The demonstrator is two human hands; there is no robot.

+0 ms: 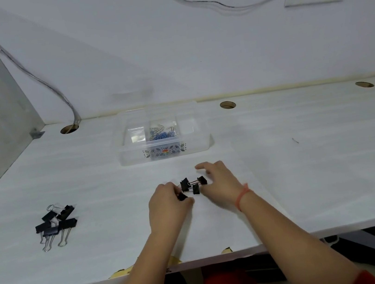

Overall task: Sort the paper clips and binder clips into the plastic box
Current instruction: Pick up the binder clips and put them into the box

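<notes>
Nearest me, the person's two bare hands are down on the white desk [306,160], close together around a little cluster of small black binder clips [193,186]. The left hand [166,204] has its fingers curled shut, and one small black clip [182,196] looks pinched at its fingertips. The right hand [220,180], with a red thread band at the wrist [242,196], is spread open just to the right of the cluster, fingertips at the clips but not visibly clamped on any.

Off to the left, well apart from both hands, lies a loose heap of larger black binder clips with silver wire handles [56,222], the handles pointing back toward the desk's near edge. The left hand is the nearer one to that heap.

Farther away, almost straight ahead of the hands and a touch to the left, stands the clear plastic box with inner compartments [135,155]. Its long side runs left to right across the desk. A tangle of blue and silver paper clips [162,133] already fills the middle compartment; the compartments either side look empty, though glare makes that uncertain. By my reckoning, the small clips must travel directly forward, and either hand could reach.
</notes>
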